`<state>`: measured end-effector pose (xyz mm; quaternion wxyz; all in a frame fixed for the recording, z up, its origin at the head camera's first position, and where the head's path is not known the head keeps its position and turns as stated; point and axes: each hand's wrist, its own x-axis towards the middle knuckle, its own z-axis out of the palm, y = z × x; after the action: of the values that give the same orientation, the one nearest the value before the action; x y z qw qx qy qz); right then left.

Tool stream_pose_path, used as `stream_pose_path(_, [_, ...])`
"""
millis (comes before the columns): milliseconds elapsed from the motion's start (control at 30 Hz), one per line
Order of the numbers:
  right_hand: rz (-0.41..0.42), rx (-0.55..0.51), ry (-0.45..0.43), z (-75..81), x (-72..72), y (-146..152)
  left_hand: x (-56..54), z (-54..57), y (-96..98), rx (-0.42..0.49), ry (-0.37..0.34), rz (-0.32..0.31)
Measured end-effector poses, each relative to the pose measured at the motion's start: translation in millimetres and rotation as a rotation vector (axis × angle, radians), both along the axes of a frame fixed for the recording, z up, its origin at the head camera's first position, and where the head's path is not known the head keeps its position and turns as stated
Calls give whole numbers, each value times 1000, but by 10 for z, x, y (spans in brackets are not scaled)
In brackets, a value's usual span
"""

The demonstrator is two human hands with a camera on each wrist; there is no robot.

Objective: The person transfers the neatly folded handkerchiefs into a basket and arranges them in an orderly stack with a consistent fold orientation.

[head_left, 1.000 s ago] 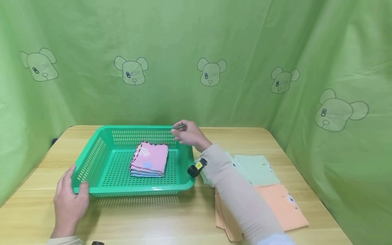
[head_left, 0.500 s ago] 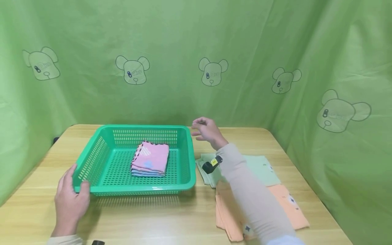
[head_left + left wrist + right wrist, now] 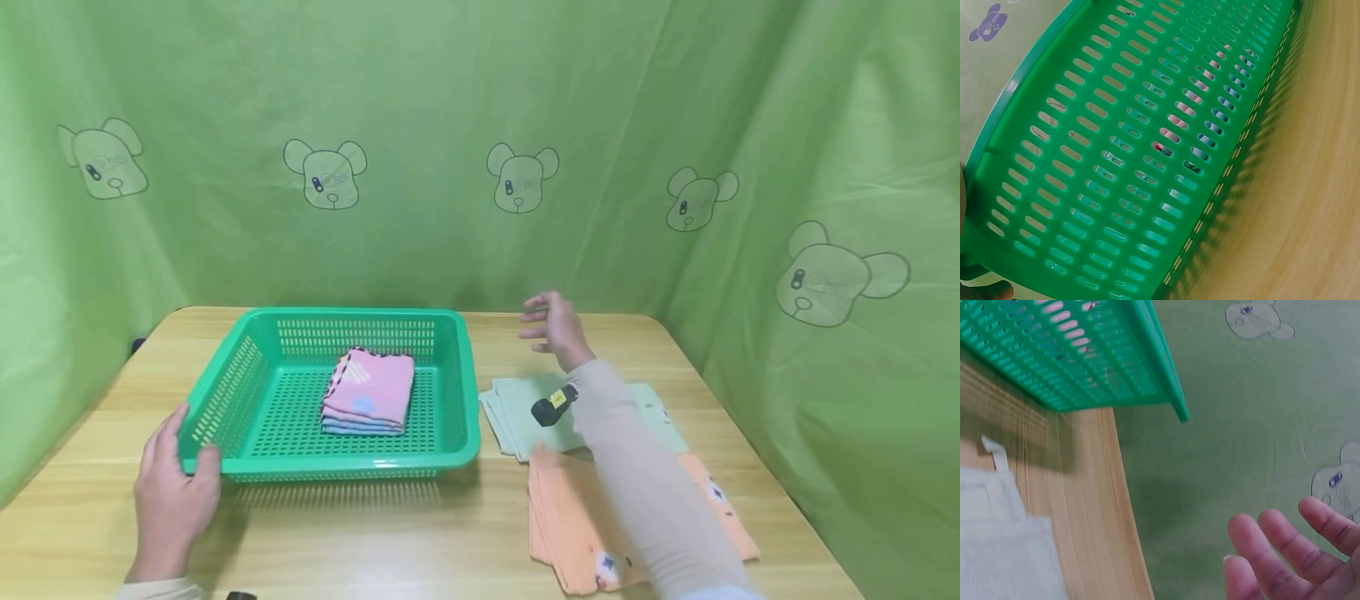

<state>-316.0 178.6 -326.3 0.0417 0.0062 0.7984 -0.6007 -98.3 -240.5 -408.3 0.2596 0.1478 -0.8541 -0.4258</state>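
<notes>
A green plastic basket (image 3: 315, 463) with slotted walls stands on the table. My left hand (image 3: 176, 492) grips its near left corner, thumb on the front rim and fingers along the left side; only a bit of that hand shows in the left wrist view. Inside the basket lies a stack of folded cloths (image 3: 369, 392), pink on top and blue beneath. My right hand (image 3: 558, 329) hovers beyond the pale green folded towels (image 3: 525, 417), its relaxed fingers (image 3: 1266, 556) apart and holding nothing. The right forearm passes over the green towels and the orange folded towels (image 3: 577, 517).
The wooden table (image 3: 360, 542) carries everything; its far edge meets a green curtain (image 3: 420, 250) printed with bear faces, which also hangs along both sides. A black wrist camera (image 3: 553, 406) is strapped at the right cuff.
My right hand has moved off the basket's far right corner to the right, its fingers loosening. The left hand keeps its grip, and the basket and cloths stay in place.
</notes>
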Motion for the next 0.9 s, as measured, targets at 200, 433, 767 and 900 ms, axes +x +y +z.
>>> stream_pose_path(200, [113,-59,18,-92,-58,243,3,7,5,6,-17,1])
stream_pose_path(433, [190,-154,-20,-209,-126,530,3,14,4,10,-23,-2])
stream_pose_path(767, [165,-75,-33,-311,-91,894,17,17,12,10,-15,0])
stream_pose_path(900, [150,-29,-36,-340,-62,1054,14,22,10,12,-28,1])
